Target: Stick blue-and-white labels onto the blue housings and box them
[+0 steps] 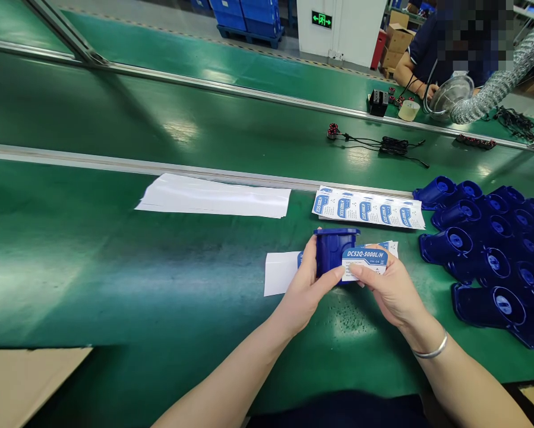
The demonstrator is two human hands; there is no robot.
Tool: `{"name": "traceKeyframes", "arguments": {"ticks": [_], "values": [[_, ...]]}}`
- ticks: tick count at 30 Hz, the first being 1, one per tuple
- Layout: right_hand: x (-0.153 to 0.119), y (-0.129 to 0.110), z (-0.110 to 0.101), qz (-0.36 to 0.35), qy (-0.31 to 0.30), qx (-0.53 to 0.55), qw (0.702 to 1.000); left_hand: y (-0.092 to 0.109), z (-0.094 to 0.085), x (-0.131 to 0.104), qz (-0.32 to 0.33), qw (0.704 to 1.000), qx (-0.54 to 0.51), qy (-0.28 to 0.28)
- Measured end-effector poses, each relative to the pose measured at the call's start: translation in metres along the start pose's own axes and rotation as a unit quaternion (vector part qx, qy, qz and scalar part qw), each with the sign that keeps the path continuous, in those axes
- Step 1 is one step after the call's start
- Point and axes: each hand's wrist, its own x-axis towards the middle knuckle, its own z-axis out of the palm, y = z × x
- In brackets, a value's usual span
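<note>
My left hand (305, 288) grips a dark blue plastic housing (333, 252) by its left side, the flanged edge facing away from me. Between the thumb and fingers of my right hand (389, 285) is a blue and white label (365, 257) printed DC52Q-5000L/H. The label lies against the housing's right side; whether it is stuck down there I cannot tell. My left thumb tip touches the label's left edge. Beneath both hands a label strip (281, 273) rests on the green bench, its middle hidden by the housing and my hands.
Several blue housings (498, 261) crowd the bench at right. A stack of printed label sheets (369, 208) and white sheets (217, 196) lie along the metal rail. Beyond it are a coiled black cable (395, 145) and a co-worker (449, 47) beside a flexible duct (502, 83).
</note>
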Motion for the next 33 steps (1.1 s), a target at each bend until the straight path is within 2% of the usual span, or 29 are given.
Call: {"name": "traceKeyframes", "arguments": {"ticks": [4,20,33], "values": [[-0.0004,-0.0005,0.0014,-0.002,-0.002,0.003,1.000,0.0038,0.0031,-0.0008,-0.010,0.999,0.038,-0.007],[-0.0013,0.0036,0.0003,-0.005,0.008,0.003,1.000,0.0019,-0.0010,0.0002,-0.005,0.998,0.054,-0.019],[-0.0016,0.0008,0.0056,-0.008,0.005,0.013,1.000,0.0017,0.0009,0.0017,-0.001,0.999,0.048,0.006]]}}
